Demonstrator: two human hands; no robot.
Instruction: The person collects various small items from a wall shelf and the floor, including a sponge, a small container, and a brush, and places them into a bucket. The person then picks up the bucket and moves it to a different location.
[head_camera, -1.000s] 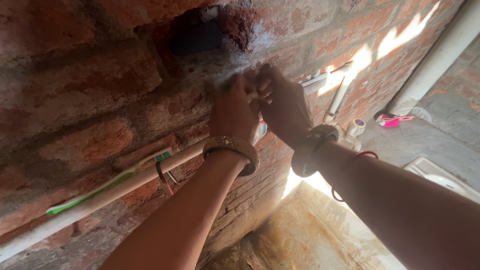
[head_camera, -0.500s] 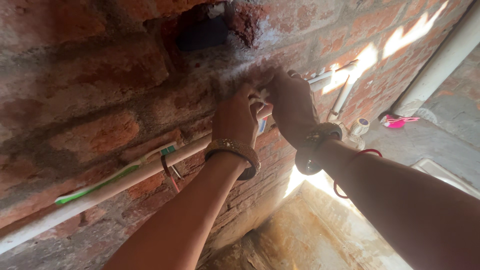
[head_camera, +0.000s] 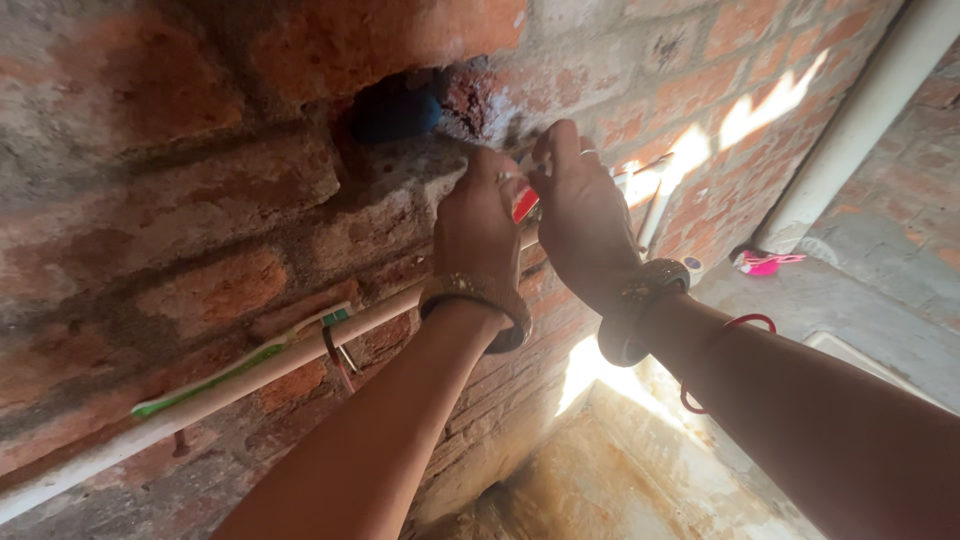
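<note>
Two hands work close together against a rough red brick wall (head_camera: 180, 230), its mortar joints coarse and crumbling. The left hand (head_camera: 478, 235), a metal bangle (head_camera: 480, 300) at the wrist, is curled with fingers pinched at a small red object (head_camera: 525, 203), which sits between the two hands just in front of the bricks. The right hand (head_camera: 580, 215), wearing a ring and a wider bangle (head_camera: 640, 300), has its fingers raised beside it, fingertips near the same object; whether it grips anything cannot be told. A thin red thread (head_camera: 720, 345) loops the right forearm. Above the hands, a dark hole (head_camera: 390, 112) in the wall shows something blue inside. A slim white pipe (head_camera: 230, 385), smooth, with a green strip label, runs slantwise along the bricks under the left arm. A thicker white pipe (head_camera: 865, 110) rises at right, with a pink item (head_camera: 762, 262) at its foot on a grey ledge.
</note>
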